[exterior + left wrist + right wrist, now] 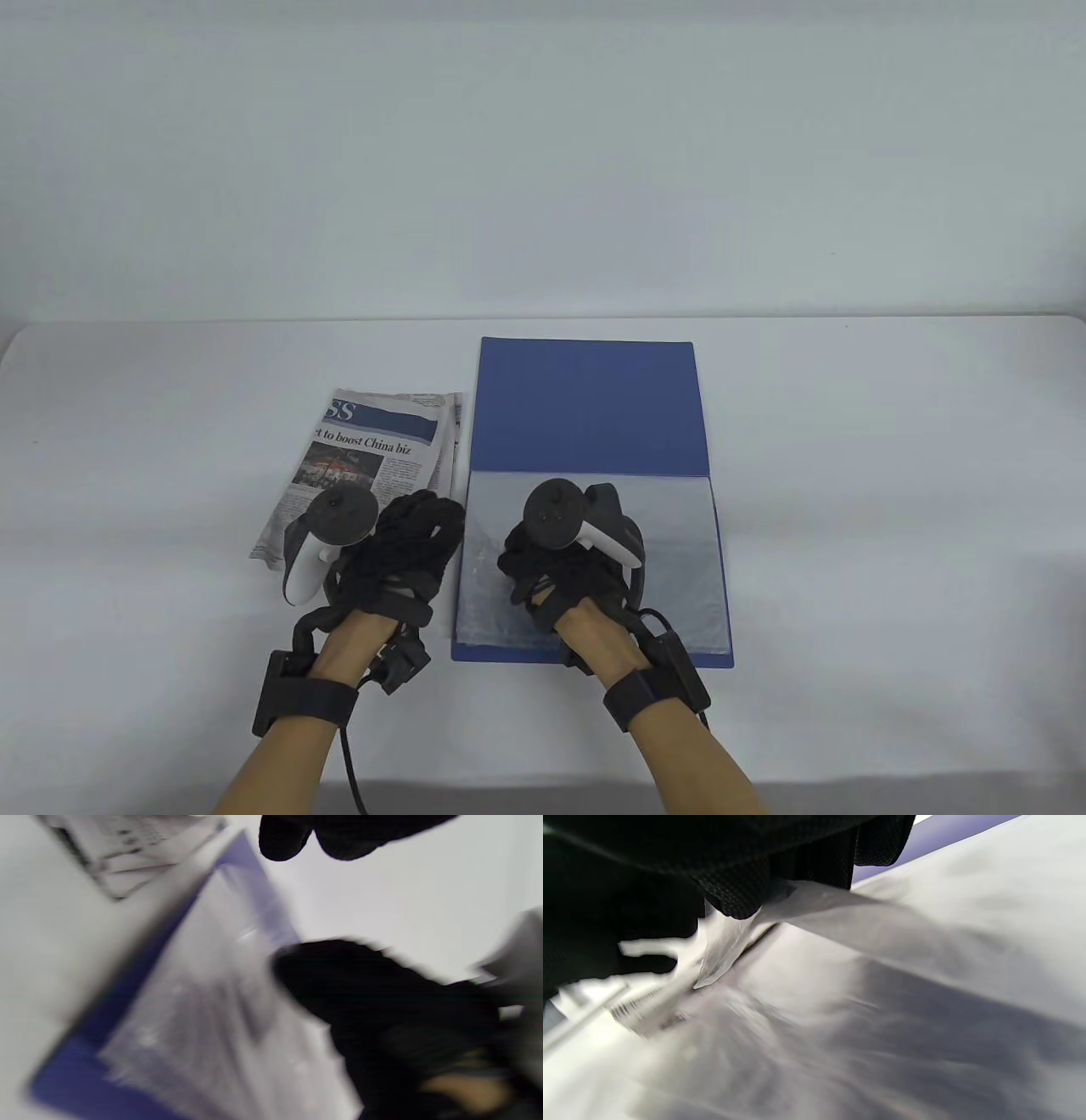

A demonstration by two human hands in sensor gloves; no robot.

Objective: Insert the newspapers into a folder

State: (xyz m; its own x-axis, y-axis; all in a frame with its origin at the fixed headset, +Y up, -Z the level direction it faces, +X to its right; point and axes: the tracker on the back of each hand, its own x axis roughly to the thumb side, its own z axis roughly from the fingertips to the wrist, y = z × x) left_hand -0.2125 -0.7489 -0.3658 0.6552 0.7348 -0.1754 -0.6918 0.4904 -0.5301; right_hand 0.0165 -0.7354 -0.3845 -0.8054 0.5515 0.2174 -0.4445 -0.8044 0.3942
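A folded newspaper [365, 450] lies on the table left of an open blue folder [585, 403]. The folder's near half holds clear plastic sleeves [670, 560]. My right hand [533, 570] rests on the sleeves' left part. In the right wrist view its fingers [742, 895] pinch the lifted edge of a clear sleeve [814, 904]. My left hand [424, 531] hovers with fingers spread between the newspaper's near right corner and the folder's left edge, holding nothing. The left wrist view is blurred and shows the sleeves [191, 1018], the newspaper [127, 853] and my right hand [382, 1005].
The white table [891, 475] runs wide on both sides of the folder and ends at a pale wall behind. Cables trail from both wrists toward the near edge.
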